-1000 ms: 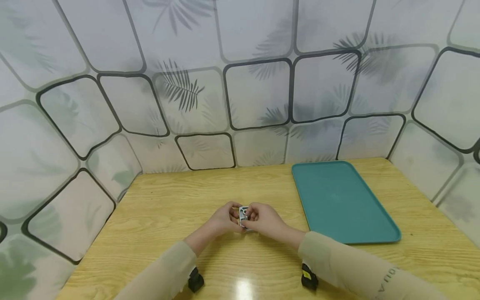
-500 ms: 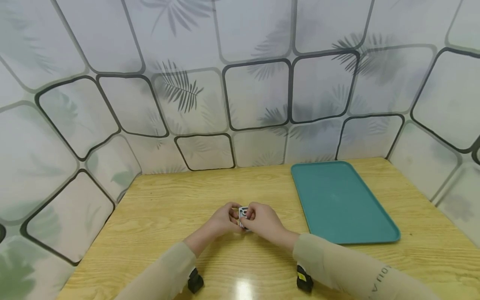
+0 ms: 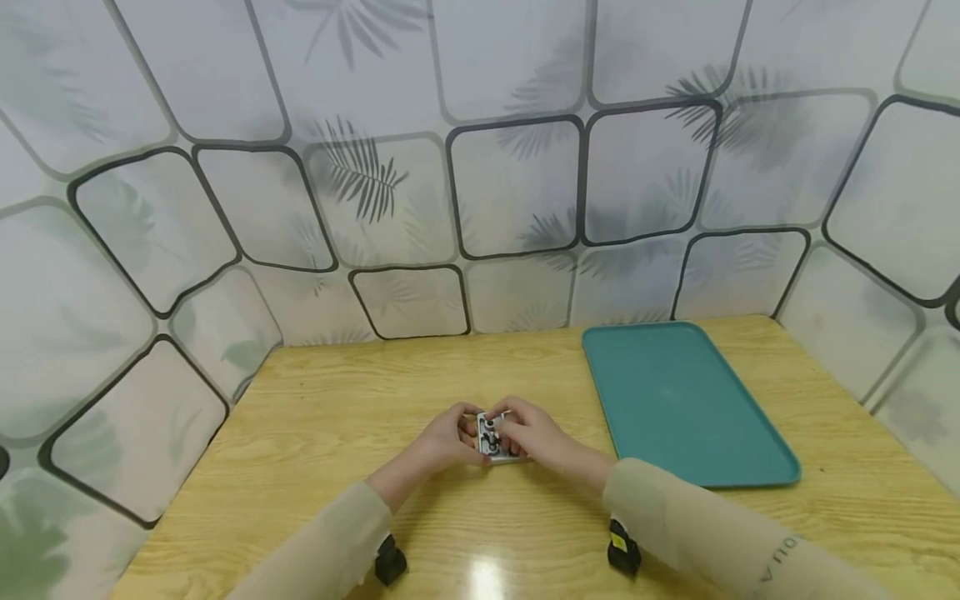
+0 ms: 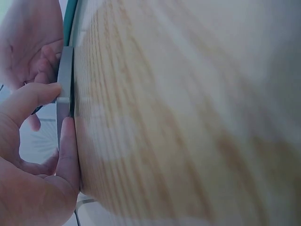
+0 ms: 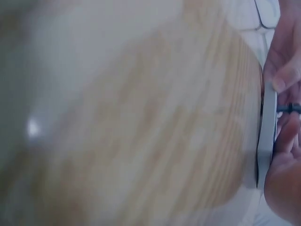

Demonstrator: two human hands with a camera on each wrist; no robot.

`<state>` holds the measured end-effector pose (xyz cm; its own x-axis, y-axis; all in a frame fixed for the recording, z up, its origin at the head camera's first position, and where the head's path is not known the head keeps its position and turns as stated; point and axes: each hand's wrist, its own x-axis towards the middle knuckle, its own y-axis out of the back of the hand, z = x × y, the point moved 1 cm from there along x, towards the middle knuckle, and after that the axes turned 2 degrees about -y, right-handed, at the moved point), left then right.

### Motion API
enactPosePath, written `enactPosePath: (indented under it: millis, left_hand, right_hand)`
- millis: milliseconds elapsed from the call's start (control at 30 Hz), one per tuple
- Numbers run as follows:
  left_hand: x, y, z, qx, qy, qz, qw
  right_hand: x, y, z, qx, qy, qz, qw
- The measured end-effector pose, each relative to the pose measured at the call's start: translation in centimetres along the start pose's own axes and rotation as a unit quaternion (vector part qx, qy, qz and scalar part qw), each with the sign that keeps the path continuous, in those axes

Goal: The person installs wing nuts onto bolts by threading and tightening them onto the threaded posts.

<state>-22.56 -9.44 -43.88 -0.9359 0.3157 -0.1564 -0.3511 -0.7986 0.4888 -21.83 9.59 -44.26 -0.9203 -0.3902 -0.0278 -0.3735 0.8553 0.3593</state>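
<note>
A small flat silver-grey block (image 3: 495, 457) with dark parts set in its top face lies between the hands at the middle of the table. My left hand (image 3: 448, 437) grips its left edge; in the left wrist view the thumb presses on top and a finger lies along the side. Bent over the block's right part is my right hand (image 3: 536, 433), its fingertips close to the dark parts. A short dark peg (image 5: 288, 108) stands out from the block's face in the right wrist view. I cannot tell whether the right fingers pinch it.
A teal tray (image 3: 675, 400) lies on the wooden table (image 3: 337, 400) to the right, beyond the right forearm. A patterned cloth backdrop (image 3: 517, 192) rises behind the table and at both sides. Black wrist cameras hang under both sleeves.
The right hand has loosened from its closer pinch and shifted slightly right, uncovering more of the block and its dark parts. The left hand keeps its grip in place.
</note>
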Motion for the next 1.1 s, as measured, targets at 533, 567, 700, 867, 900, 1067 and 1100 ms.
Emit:
enactPosePath:
  millis: [533,567,700,867,900,1067,1100]
  left_hand:
    - [0.01,0.01,0.01,0.003,0.014,-0.005,0.9999]
    - [-0.02,0.00,0.02,0.003,0.015,-0.005,0.9999]
    - [-0.12,-0.01,0.10,0.005,0.014,-0.005,0.9999]
    - [-0.14,0.01,0.17,0.004,0.010,-0.003,0.9999]
    - [-0.11,0.02,0.17,0.004,0.009,-0.003,0.9999]
    - [0.06,0.07,0.11,-0.006,0.011,-0.006,0.9999]
    - [0.07,0.08,0.08,-0.008,0.012,-0.007,0.9999]
  right_hand:
    - [0.28,0.78,0.52,-0.020,0.026,-0.082,0.9961]
    - [0.30,0.76,0.55,-0.020,0.025,-0.081,0.9962]
    - [0.28,0.72,0.61,-0.025,0.017,-0.078,0.9965]
    - [0.22,0.61,0.51,-0.027,0.013,-0.068,0.9972]
    - [0.20,0.56,0.47,-0.026,0.013,-0.064,0.9975]
    - [0.14,0.09,0.44,-0.036,0.020,-0.035,0.9985]
    - [0.11,-0.03,0.44,-0.038,0.020,-0.027,0.9987]
